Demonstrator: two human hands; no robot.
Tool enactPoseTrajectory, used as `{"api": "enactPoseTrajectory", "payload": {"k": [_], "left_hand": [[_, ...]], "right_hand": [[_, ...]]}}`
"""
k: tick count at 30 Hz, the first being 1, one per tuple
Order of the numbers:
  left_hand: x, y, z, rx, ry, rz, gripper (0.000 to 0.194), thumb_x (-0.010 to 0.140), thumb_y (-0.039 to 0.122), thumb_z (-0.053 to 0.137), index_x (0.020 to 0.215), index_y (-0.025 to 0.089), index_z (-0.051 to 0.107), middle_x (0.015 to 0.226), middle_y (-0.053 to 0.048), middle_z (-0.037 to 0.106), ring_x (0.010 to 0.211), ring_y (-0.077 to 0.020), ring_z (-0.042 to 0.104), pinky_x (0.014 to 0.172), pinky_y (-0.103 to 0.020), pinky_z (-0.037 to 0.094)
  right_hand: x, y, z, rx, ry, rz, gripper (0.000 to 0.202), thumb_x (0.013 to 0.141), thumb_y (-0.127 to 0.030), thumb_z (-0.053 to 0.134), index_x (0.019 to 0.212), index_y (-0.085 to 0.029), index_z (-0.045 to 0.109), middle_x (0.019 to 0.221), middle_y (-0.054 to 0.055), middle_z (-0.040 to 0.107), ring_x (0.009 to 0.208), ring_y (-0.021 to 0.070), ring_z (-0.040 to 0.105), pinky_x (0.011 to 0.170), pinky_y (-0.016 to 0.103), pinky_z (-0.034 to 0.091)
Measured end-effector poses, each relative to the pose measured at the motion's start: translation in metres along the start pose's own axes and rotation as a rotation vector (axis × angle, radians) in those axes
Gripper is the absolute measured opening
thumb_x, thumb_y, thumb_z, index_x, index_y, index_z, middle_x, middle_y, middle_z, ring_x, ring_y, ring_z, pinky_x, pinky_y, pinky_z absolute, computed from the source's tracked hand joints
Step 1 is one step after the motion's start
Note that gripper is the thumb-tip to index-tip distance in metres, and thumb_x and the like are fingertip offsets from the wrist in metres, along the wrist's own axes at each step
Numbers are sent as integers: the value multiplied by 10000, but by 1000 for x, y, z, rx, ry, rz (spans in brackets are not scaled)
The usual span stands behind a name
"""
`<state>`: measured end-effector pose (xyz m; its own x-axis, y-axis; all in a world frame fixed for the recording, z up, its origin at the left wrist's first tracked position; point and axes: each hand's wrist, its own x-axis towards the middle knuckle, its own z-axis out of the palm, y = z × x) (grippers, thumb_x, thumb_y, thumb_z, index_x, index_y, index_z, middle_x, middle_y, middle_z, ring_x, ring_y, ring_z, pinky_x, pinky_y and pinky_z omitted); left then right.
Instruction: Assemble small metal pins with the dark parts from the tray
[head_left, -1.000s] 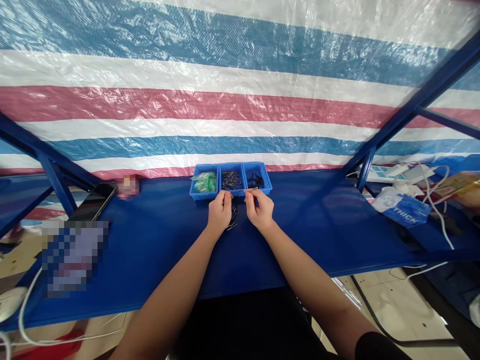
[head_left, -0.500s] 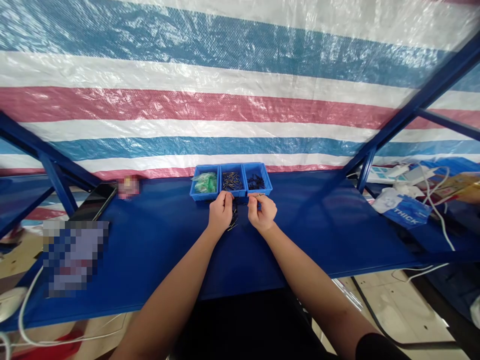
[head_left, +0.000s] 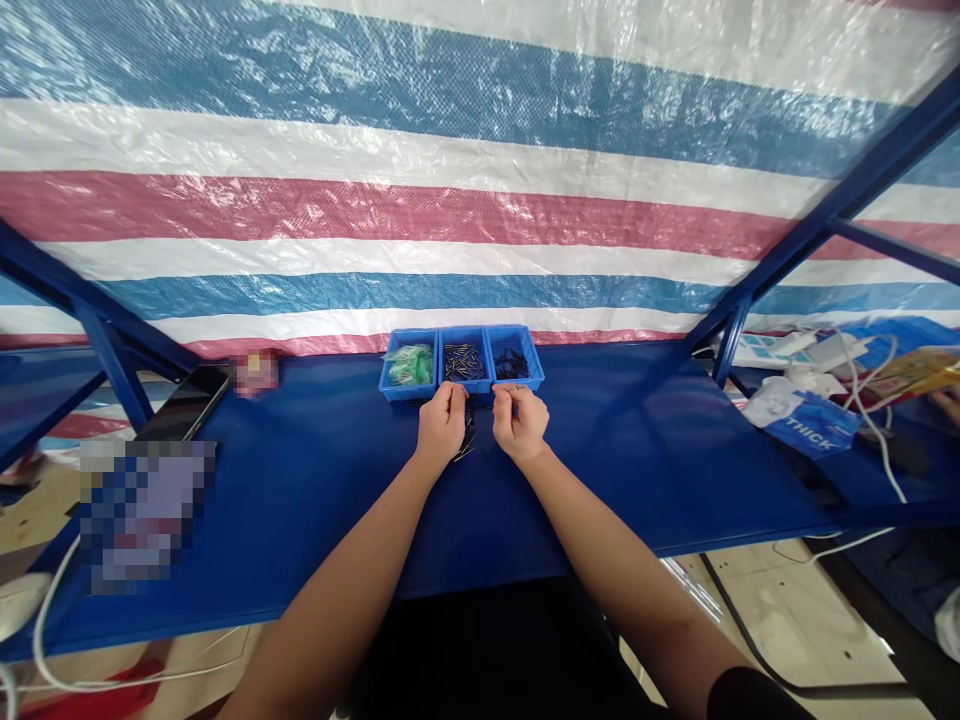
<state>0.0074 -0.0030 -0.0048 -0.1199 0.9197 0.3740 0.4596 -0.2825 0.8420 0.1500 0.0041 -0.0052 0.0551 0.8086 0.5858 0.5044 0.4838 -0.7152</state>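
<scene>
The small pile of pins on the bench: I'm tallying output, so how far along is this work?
Done: a small pile of dark pins lies on the blue bench between the hands. In hand: the left hand and right hand each pinch something tiny, too small to tell. Left: the middle tray holds many pins, the right tray black parts, the left tray green pieces.

We see 3 blue bins [head_left: 462, 380] side by side at table's far edge: green bits, metal pins [head_left: 463, 361], black parts. Loose pins [head_left: 466, 440] lie just in front.
</scene>
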Motion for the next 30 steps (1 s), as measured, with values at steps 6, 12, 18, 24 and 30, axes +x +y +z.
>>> {"api": "enactPoseTrajectory", "payload": {"k": [6,12,18,24,30], "left_hand": [[0,-3,0,18,-9,1,348,990,420,380,826,189,583,616,26,528,568,-104,484,597,-224,376],[0,-3,-1,19,-11,-2,340,991,407,374,834,192,585,604,27,527,556,-102,495,593,-220,386],[0,-4,-2,29,-25,-10,326,988,394,379,843,193,592,561,38,508,516,-103,485,581,-226,387],[0,-4,-1,27,-26,-6,323,987,388,382,831,193,587,574,37,508,521,-98,483,583,-223,385],[0,-3,-1,27,-18,6,330,990,396,382,826,193,585,586,33,516,533,-99,487,587,-224,382]], "right_hand": [[14,-8,-1,-369,-421,140,367,970,-488,434,834,-226,652,698,27,671,661,172,633,605,254,372],[18,-3,-5,-466,-556,160,344,967,-451,439,821,-221,649,755,22,695,695,156,628,601,245,343],[21,4,-9,-501,-629,182,208,904,-321,511,998,-274,689,897,13,732,768,178,654,634,257,385],[21,3,-11,-540,-682,192,247,868,-270,529,1052,-278,692,969,30,738,865,214,675,709,285,446],[21,2,-9,-588,-714,207,226,886,-290,506,1012,-275,692,960,43,734,863,220,676,729,300,460]]}}
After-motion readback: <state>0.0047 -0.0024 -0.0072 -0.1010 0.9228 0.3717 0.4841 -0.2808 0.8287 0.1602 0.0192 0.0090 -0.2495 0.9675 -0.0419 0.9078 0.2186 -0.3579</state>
